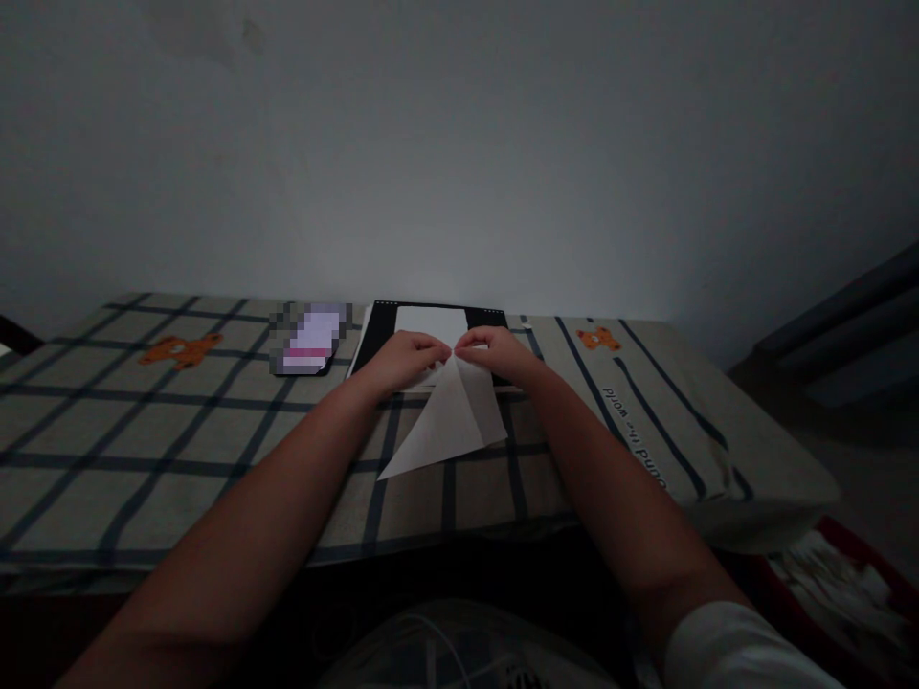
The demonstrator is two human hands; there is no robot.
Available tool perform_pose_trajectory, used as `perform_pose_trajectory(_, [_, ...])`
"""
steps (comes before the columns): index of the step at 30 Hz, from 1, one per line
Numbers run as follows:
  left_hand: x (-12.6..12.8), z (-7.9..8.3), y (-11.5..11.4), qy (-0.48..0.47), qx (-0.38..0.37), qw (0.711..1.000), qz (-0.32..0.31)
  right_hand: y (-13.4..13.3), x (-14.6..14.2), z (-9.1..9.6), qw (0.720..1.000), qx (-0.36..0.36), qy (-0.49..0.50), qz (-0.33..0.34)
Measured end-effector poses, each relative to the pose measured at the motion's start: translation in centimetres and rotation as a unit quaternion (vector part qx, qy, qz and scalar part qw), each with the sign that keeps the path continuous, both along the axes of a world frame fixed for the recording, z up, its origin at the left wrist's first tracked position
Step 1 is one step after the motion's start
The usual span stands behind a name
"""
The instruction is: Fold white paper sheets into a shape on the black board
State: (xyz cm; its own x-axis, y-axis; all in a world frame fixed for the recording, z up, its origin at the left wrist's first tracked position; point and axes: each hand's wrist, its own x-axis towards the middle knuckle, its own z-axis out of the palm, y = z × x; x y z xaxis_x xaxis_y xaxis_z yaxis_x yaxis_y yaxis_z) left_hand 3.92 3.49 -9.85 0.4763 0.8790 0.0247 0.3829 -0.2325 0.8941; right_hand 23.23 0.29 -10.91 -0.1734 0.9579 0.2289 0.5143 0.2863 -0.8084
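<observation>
Home bedroom: bear-print checked bedsheet.

a white sleeve covers the right upper arm; forearms, left grip and right grip are bare.

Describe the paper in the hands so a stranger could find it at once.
Start at the checked cloth with orange bears and find the black board at its far edge. Just nearer than it, the left hand and right hand pinch the top corner of the folded white paper. Unlike the flat rectangular sheet on the board, it is a triangle.
</observation>
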Motion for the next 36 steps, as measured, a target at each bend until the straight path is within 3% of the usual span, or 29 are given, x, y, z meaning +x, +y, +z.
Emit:
perform_pose_trajectory(9, [0.0, -0.1, 0.1, 0.012, 0.014, 1.000, 0.016, 0.0, -0.2, 0.0, 1.000, 0.015, -0.004, -0.002])
perform_pose_trajectory(20, [-0.2, -0.8, 0.6, -0.007, 0.052, 0.998, -0.030, -0.1, -0.3, 0.2, 1.000, -0.005, 0.003, 0.010])
perform_pose_trajectory(26, [0.0, -1.2, 0.6, -0.005, 0.049, 0.999, -0.017, -0.2, -0.4, 0.1, 1.000, -0.003, 0.003, 0.020])
perform_pose_trajectory(32, [0.3, -1.3, 0.3, -0.007, 0.019, 1.000, 0.014, -0.2, -0.6, -0.3, 0.998, 0.054, -0.004, 0.017])
perform_pose_trajectory(36, [0.2, -0.7, 0.1, -0.001, 0.017, 0.999, 0.036, -0.1, -0.4, -0.1, 0.999, 0.035, 0.010, 0.020])
